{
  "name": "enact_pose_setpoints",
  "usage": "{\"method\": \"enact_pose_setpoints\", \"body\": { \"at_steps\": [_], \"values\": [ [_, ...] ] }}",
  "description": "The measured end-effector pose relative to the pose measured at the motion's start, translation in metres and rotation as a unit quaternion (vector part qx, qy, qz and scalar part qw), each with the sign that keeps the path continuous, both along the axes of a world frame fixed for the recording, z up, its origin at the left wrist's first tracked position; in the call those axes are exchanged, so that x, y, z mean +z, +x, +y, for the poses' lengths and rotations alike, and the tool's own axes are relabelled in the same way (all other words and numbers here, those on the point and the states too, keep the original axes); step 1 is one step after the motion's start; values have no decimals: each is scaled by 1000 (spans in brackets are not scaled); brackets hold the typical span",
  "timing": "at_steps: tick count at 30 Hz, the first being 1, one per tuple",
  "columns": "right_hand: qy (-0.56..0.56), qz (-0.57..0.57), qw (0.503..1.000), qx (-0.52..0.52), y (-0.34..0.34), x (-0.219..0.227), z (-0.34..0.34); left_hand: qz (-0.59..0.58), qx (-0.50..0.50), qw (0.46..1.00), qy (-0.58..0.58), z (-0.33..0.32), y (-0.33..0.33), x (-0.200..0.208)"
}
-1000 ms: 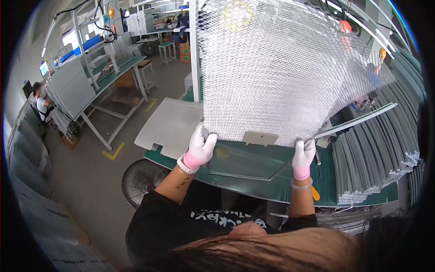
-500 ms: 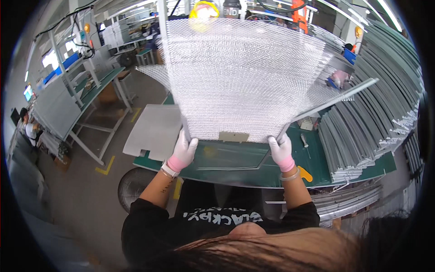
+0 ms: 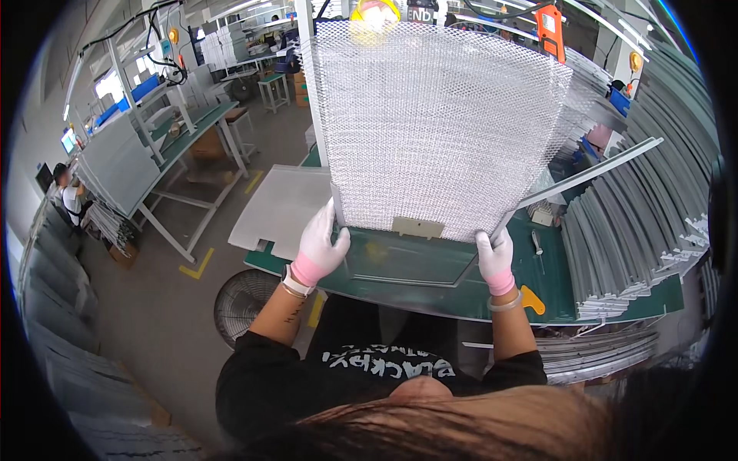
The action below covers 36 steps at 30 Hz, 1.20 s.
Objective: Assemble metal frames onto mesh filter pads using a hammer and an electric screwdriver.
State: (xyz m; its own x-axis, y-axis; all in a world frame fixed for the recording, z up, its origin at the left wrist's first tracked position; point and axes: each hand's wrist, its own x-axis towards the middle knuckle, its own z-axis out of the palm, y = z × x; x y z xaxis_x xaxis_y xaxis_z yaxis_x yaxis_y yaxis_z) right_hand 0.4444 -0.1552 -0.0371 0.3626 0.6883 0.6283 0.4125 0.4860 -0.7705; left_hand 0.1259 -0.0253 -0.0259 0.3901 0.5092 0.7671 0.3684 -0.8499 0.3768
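A silvery mesh panel (image 3: 442,131) stands raised over the green-topped table, tilted away from me, with narrow metal strips along its sides. My left hand (image 3: 319,244), in a white glove with a pink cuff, grips its lower left edge, thumb in front and fingers along the side. At the lower right corner my right hand (image 3: 496,260), gloved alike, is closed on the edge strip. A small beige plate (image 3: 419,227) with tabs sits at the middle of the bottom edge. From beside my right hand, a long grey metal strip (image 3: 592,173) slants out to the right.
Long grey metal strips (image 3: 623,230) are stacked at the table's right end. A screwdriver (image 3: 537,244) and a yellow scraper-like piece (image 3: 532,300) lie near my right hand. A pale flat panel (image 3: 280,207) overhangs the table's left end, above a floor fan (image 3: 244,303).
The whole view has shifted, so most things appear farther right. The mesh, smeared before, now shows sharply. Both hands stay at its lower corners.
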Motion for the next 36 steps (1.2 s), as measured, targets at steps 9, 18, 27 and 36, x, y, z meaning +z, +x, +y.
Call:
{"method": "enact_pose_setpoints", "body": {
  "at_steps": [9,18,27,36],
  "values": [
    [3,-48,999,-22,4,-3,0,-51,90,993,-59,-8,27,9],
    [-3,-55,998,-29,-2,5,-3,-34,240,970,-26,-9,47,15],
    [10,-8,1000,21,3,50,-2,61,139,981,-122,-5,19,39],
    [98,77,988,-96,-8,56,17,-338,-235,862,-296,43,40,32]
  ]
}}
